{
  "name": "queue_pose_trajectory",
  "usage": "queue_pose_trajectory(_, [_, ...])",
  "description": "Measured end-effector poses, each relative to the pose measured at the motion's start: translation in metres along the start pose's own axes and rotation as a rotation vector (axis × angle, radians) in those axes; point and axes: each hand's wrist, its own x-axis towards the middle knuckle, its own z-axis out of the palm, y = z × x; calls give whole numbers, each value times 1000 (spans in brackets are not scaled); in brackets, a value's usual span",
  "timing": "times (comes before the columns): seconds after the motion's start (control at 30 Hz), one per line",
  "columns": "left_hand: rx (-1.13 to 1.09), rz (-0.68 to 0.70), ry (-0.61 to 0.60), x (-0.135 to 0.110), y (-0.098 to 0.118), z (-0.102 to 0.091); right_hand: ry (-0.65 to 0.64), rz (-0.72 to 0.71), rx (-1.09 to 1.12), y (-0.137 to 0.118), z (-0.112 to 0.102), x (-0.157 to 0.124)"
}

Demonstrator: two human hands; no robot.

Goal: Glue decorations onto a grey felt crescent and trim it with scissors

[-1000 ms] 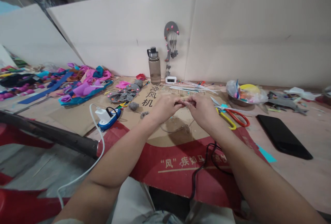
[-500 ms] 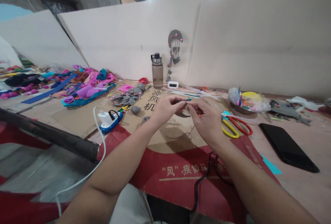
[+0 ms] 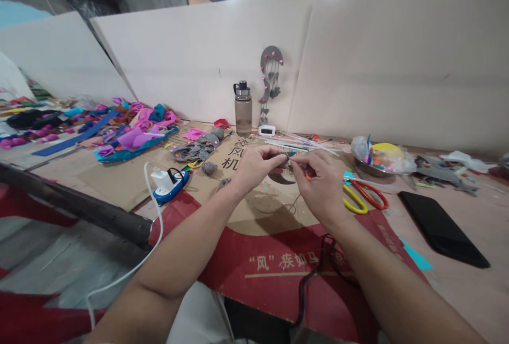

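Note:
My left hand [image 3: 256, 166] and my right hand [image 3: 320, 182] meet above the brown cardboard sheet [image 3: 262, 211], fingertips pinched together on a small grey piece [image 3: 284, 160]. The piece is mostly hidden by my fingers, and I cannot make out its shape. A thin thread [image 3: 278, 209] lies on the cardboard just below my hands. Both hands hover a little above the surface.
Red and yellow scissors [image 3: 363, 195] lie right of my right hand. A black phone [image 3: 441, 222] lies further right. A water bottle [image 3: 243, 108], a metal bowl [image 3: 377, 161], grey felt pieces [image 3: 194, 148], a charger [image 3: 167, 182] and coloured scraps [image 3: 131, 132] surround the cardboard.
My hands have lifted slightly and the right hand has turned, its fingers still pinching at the left hand's fingertips. The view has tilted up a little.

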Motion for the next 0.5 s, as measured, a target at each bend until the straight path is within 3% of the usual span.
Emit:
queue_pose_trajectory(0.27, [-172, -60, -35, 2, 1, -1, 7, 20, -18, 2, -2, 0])
queue_pose_trajectory(0.5, [-152, -96, -38, 1, 1, -1, 3, 14, 39, 1, 0, 1])
